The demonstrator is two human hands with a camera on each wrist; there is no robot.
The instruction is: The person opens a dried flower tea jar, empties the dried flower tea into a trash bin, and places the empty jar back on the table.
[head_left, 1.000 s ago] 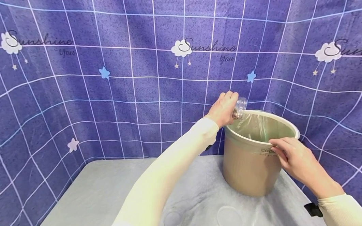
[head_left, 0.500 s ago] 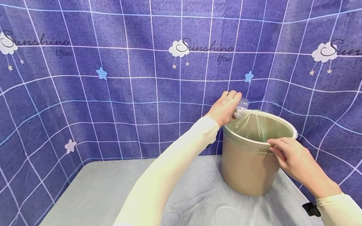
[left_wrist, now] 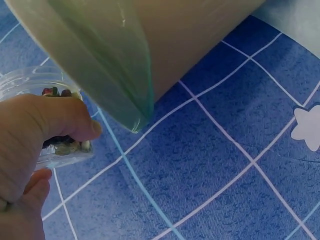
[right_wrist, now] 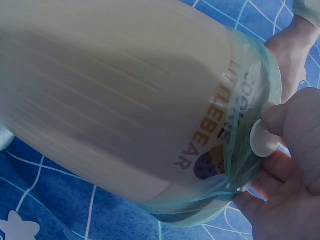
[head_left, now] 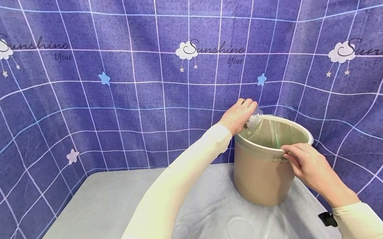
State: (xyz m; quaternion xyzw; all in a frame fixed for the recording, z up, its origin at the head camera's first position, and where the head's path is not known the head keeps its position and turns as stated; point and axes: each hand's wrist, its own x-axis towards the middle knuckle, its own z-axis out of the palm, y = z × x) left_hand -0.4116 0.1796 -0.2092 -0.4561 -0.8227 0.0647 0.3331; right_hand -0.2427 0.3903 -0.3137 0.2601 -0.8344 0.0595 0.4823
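Note:
My left hand (head_left: 237, 116) grips a clear plastic jar (head_left: 255, 118) at the far left rim of a beige bin (head_left: 263, 182). The jar is tilted, its mouth toward the bin's opening. Small dark, red and pale pieces (left_wrist: 66, 147) lie inside it, seen past the thumb in the left wrist view. A thin greenish bag (left_wrist: 112, 65) lines the bin and folds over its rim. At the near right rim, my right hand (head_left: 311, 167) pinches the edge with thumb and fingers. Beside that thumb, a white oval piece (right_wrist: 264, 139) shows in the right wrist view.
Two clear round discs, like lids, lie on the grey tabletop (head_left: 118, 202): a smaller one (head_left: 182, 234) and a larger one (head_left: 241, 231) near the front. A blue-purple checked cloth (head_left: 144, 82) hangs behind and at both sides, close to the bin.
My left hand has tipped the jar further over the bin's rim, so less of the jar shows. My right hand stays on the rim. The head view has shifted slightly.

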